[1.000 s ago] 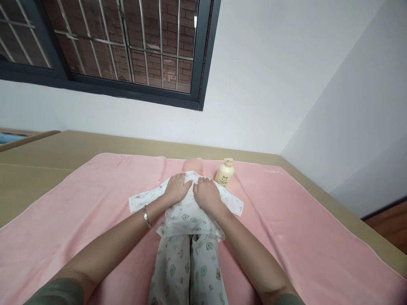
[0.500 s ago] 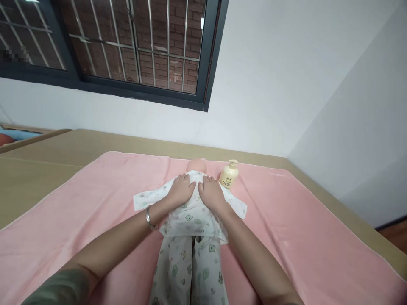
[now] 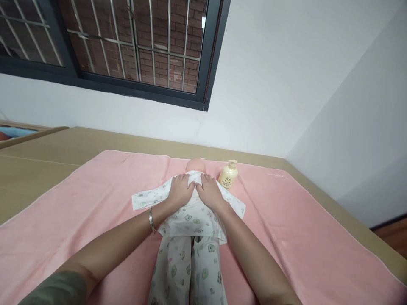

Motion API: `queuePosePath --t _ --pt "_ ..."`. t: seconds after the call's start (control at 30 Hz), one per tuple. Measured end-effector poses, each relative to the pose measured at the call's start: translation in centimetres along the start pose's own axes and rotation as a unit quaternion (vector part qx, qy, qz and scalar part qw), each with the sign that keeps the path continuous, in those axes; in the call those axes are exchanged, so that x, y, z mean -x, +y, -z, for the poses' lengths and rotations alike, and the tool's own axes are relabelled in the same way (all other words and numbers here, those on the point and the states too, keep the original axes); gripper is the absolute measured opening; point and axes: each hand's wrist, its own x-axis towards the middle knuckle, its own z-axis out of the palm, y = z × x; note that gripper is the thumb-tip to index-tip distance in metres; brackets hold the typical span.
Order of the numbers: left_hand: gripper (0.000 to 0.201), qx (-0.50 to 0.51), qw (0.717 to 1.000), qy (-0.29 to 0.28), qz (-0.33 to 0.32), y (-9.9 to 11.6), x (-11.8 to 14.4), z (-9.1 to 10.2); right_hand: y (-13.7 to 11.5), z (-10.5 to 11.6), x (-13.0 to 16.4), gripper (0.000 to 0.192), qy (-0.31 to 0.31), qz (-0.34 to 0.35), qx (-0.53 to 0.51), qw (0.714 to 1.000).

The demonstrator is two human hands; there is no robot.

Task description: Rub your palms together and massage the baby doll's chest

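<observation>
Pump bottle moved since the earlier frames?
No. The pump bottle keeps its place on the pink blanket; its small rightward shift in the picture roughly matches that of the window frame, so the view moved.

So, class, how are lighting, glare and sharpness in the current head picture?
Head view: soft, diffuse light; left hand and right hand look free of obvious blur; a bright patch, possibly glare, shows on the dark window; print on the bottle is unreadable.

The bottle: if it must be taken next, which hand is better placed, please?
Probably the right hand: it rests on the shirt, nearer the bottle, which stands on that side. The left hand rests farther away.
</observation>
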Motion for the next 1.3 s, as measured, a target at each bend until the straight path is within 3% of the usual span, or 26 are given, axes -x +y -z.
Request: queuePosePath --t 0.27,0.43,0.57,0.73,0.93,1.03,1.2,1.3 --pt "0.053 -0.015 0.998 -0.024 -0.053 2.2 1.8 0.4 1.3 1.0 -0.7 0.065 -0.035 0.015 -0.031 0.999" --pt "0.055 0.018 0.997 -0.074 -0.031 1.4 0.9 0.9 -1.3 0.5 0.9 0.054 0.018 -0.023 0.064 0.998" --pt "0.055 0.032 0.995 -0.099 -0.005 0.2 -0.3 1.2 -3.0 0.5 2.3 0.053 0.011 -0.012 0.101 0.995" --pt "0.052 0.007 0.998 -0.054 0.012 0.2 0.2 0.5 -1.7 0.9 1.4 0.051 0.005 0.007 0.048 0.999" --pt "0.052 -0.035 0.999 0.008 -0.037 1.8 2.5 -0.4 0.6 1.0 -0.5 0.049 0.011 -0.002 0.001 1.000" --pt "0.048 -0.018 1.000 -0.001 -0.022 1.3 1.6 0.2 -0.5 0.8 0.3 0.049 0.028 -0.015 0.043 0.999" --pt "0.035 0.023 0.998 -0.061 0.003 -0.2 -0.9 1.8 -3.4 0.6 2.8 0.052 0.019 0.009 0.129 0.991" --pt "0.037 -0.011 0.999 -0.037 -0.007 0.0 -0.4 1.6 -3.1 1.0 2.6 0.049 0.009 0.010 0.107 0.994"
